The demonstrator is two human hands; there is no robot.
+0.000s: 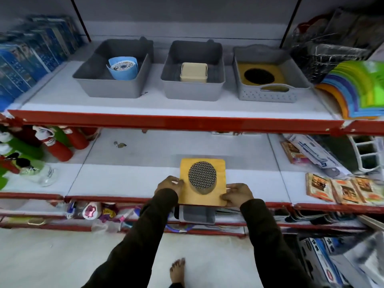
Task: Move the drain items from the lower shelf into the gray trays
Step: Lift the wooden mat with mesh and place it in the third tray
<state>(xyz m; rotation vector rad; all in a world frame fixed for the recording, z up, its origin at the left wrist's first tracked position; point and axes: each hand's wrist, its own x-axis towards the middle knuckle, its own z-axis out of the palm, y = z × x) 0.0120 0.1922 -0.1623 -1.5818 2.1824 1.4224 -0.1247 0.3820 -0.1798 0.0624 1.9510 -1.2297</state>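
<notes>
Both arms reach forward and slightly inward, in dark long sleeves that cover them down to the wrists. The left hand (169, 185) is curled, knuckles up, its fingers closed on the left edge of a yellow card (202, 181). The right hand (236, 194) pinches the card's right edge near the lower corner, thumb on top. A bare foot (177, 272) stands below, between the arms.

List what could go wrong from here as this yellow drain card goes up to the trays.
Both hands, left and right, pinch only the near corners of the yellow card, so it could tip forward. Lifting it, the card might catch the red shelf edge above. The right tray already holds a similar card, so it may land askew.
</notes>
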